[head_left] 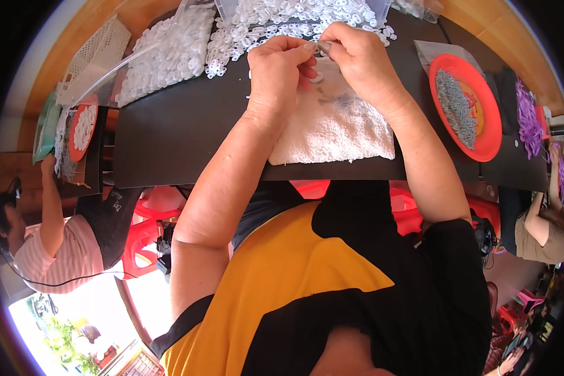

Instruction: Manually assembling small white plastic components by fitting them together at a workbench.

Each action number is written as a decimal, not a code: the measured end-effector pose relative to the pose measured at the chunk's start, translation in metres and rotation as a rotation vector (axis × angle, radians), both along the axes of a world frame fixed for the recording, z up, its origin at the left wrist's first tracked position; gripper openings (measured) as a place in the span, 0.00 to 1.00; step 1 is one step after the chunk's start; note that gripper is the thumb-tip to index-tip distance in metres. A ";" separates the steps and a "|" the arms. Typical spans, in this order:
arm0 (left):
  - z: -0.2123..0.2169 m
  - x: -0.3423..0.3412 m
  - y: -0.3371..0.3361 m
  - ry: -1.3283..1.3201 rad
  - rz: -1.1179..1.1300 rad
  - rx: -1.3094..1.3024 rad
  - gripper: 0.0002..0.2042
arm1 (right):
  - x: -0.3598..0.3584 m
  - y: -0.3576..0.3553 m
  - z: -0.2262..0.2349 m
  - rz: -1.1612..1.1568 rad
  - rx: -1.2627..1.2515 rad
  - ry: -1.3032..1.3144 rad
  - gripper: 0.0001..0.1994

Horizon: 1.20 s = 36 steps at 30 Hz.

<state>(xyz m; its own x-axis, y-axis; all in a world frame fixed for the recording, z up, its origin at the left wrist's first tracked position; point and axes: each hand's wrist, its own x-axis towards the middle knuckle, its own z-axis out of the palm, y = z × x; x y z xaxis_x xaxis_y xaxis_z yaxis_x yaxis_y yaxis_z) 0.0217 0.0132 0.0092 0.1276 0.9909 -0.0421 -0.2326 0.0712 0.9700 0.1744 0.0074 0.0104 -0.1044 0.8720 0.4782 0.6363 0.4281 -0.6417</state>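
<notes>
Above a white towel [341, 135] with dark smudges, my two hands meet with their fingertips almost touching. My left hand [276, 72] is closed in a pinch; what lies between its fingertips is too small to make out. My right hand [360, 62] is also pinched, around a small greyish piece [324, 47] whose kind I cannot tell. Just below the left fingertips shows a small white plastic piece [318, 77]; whether it is held or lies on the towel is unclear. Right beyond the hands spreads a pile of small white looped plastic pieces [282, 30].
A clear bag of white pieces [169, 53] lies at the far left, by a white basket [100, 50]. On the right, a red bowl [442, 116] holds grey metal parts [456, 106]. Purple strips [529, 122] lie beyond it. Other people sit at both sides.
</notes>
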 end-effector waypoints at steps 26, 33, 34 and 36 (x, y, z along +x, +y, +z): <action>0.005 -0.006 0.002 -0.004 -0.016 0.126 0.04 | -0.010 -0.010 0.025 0.103 -0.305 0.485 0.07; 0.001 -0.020 0.016 -0.298 0.146 -0.045 0.05 | 0.009 -0.001 0.007 0.044 0.066 -0.307 0.03; 0.001 -0.020 0.016 -0.278 0.109 -0.065 0.05 | 0.007 -0.004 0.007 0.097 0.033 -0.388 0.03; 0.000 -0.019 0.015 -0.251 0.065 -0.093 0.06 | 0.000 -0.006 0.009 0.114 -0.026 -0.457 0.04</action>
